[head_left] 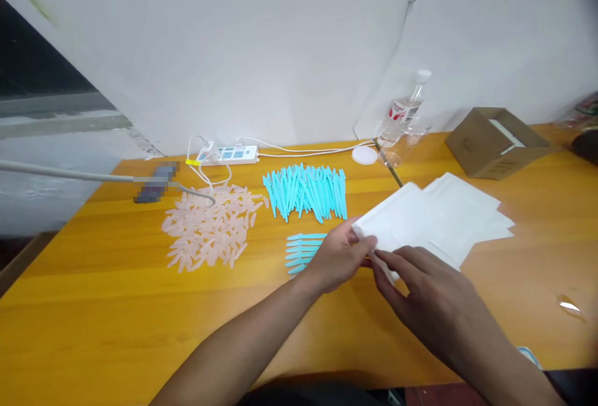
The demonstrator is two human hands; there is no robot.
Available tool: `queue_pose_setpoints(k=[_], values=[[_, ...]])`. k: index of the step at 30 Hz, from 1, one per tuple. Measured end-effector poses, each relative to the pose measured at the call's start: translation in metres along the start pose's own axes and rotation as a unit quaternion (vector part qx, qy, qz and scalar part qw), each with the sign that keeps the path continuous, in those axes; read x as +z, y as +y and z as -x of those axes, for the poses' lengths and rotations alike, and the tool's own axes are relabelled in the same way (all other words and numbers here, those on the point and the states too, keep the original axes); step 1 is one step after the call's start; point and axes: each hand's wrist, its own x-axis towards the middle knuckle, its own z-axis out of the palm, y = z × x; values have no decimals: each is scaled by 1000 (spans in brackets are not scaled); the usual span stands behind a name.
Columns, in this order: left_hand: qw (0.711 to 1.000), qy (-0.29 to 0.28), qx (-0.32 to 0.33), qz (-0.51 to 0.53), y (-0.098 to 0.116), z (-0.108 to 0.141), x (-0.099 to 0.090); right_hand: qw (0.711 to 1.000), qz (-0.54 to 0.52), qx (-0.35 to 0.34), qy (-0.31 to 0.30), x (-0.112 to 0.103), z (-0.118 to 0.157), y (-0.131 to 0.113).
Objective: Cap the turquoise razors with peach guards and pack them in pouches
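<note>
A thin white piece (397, 213), which looks like a flat bag, is tilted up above the table. My left hand (339, 253) is closed on its left corner, thumb on top. At its near edge, my right hand (420, 287) pinches with thumb and index finger; part of that grip is hidden. Several more flat white bags (481, 213) lie fanned out behind it. Just left of my left hand, several turquoise stick-like plastic pieces (299, 250) lie in a row, partly covered by the hand. Beyond them is a pile of the same turquoise pieces (306, 191).
Pale pink pointed pieces (210, 225) are heaped at left, with a cable and a blurred phone-like object (157, 183) near them. Along the wall stand a power strip (228, 155), a round lid (364, 155), a bottle (404, 110), a clear cup (411, 135) and an open cardboard box (486, 144).
</note>
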Motion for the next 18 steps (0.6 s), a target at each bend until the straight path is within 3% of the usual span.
queue_pose_setpoints(k=[3, 5, 8, 13, 16, 18], values=[[999, -22, -38, -11, 10, 2, -7, 999, -16, -41, -7, 1, 2, 4], [995, -69, -64, -39, 14, 15, -15, 997, -23, -71, -31, 3, 6, 9], [982, -127, -46, -131, 8, 44, -21, 986, -110, -96, -79, 11, 14, 7], [973, -9, -61, -222, -11, 73, -41, 961, -237, -34, -137, 26, 33, -3], [925, -8, -45, -378, 3, 57, -63, 950, -265, 8, -162, 23, 36, -3], [848, 67, 43, -524, 18, 35, -73, 946, -272, 34, -175, 19, 35, -2]])
